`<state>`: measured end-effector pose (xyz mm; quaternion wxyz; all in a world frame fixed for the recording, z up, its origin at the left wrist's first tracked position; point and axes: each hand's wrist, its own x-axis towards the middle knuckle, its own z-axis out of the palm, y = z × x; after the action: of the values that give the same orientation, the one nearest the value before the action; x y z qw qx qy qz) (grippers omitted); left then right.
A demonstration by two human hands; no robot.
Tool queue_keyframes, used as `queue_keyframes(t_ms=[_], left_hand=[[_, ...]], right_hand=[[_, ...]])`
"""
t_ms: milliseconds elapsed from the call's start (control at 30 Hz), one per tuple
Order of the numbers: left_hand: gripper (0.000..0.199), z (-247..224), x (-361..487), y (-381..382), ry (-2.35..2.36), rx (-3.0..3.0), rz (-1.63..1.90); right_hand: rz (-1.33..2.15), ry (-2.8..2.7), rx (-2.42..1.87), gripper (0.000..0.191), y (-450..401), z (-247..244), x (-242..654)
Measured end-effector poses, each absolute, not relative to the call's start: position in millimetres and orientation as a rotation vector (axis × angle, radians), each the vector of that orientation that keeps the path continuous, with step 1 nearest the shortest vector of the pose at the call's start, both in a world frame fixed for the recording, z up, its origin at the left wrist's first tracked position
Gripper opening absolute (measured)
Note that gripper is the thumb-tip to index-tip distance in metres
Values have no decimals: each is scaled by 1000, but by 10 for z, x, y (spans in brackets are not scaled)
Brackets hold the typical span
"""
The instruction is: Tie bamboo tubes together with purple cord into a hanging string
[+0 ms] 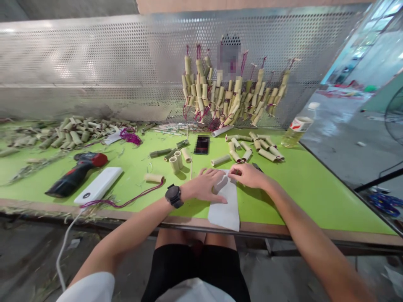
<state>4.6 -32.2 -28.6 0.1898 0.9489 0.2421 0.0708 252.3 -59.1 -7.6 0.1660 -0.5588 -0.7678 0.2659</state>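
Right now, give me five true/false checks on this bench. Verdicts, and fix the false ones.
1. The left hand is spread over the white paper-like sheet. True.

2. The right hand grips the black-and-red power drill. False: that hand is at the sheet's far end; the drill lies on the table's left side.

3. The round black wristwatch is on the left wrist. True.

4. The clear plastic bottle is at the table's left edge. False: it is near the right edge.

5. The purple cord runs from a short pale-green bamboo tube toward the white rectangular device. True.
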Motion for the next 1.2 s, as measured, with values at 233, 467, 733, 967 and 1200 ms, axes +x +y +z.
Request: queue_keyframes(t_ms=[233,467,733,967,1200], left_hand=[[112,-310,10,-599,615,2720,157],[116,-375,64,-121,886,2701,140],[127,-451,3,48,796,2635,194],[132,-440,-4,42,771,2645,179],[131,-452,4,42,790,2631,173]], right_hand=[[751,-2061,-1554,21,-602,-83,2572],[783,-2086,-1520,26,-585,-153,2464],[639,-2229,-1482,23,-578,-269,2261],[566,-2258,-1496,20,-476,-300,2258],[395,-2377,-1566,31,-460,-246,2344]])
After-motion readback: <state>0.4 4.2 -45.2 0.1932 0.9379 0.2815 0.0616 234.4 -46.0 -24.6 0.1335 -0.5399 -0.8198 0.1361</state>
